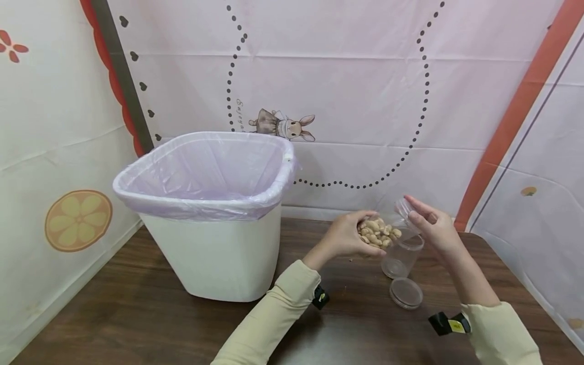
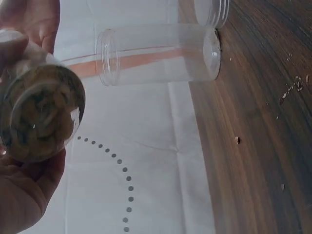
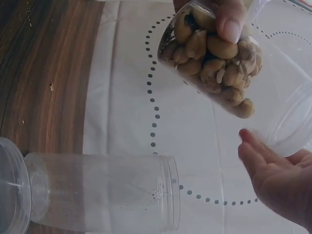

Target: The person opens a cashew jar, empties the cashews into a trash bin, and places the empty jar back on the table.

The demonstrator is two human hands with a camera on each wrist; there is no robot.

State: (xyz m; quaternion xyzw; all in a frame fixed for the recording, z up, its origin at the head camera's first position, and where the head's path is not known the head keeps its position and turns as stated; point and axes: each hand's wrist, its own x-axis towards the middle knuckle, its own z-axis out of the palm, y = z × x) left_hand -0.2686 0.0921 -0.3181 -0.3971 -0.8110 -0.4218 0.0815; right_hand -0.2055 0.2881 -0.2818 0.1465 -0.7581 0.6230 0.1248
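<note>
My left hand [image 2: 22,197] grips a jar [image 2: 74,119], its base toward the view and brown nuts [image 2: 41,114] showing through, my right hand [image 2: 31,19] at its far end. Beyond, a second jar [image 2: 158,53] stands on the wooden table [image 2: 253,195] beside a partly visible lid [image 2: 213,10]. Crumbs [image 2: 237,140] dot the wood; dark dots [image 2: 128,179] curve across white cloth [image 2: 156,112].

Table [image 1: 137,319] bears bin [image 1: 219,253]; jar [image 1: 402,262]; lid [image 1: 406,292]

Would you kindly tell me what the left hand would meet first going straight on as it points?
Beyond the nut jar it grips, the left hand would probably meet the right hand first, at that jar's mouth, though depth is unclear.
</note>
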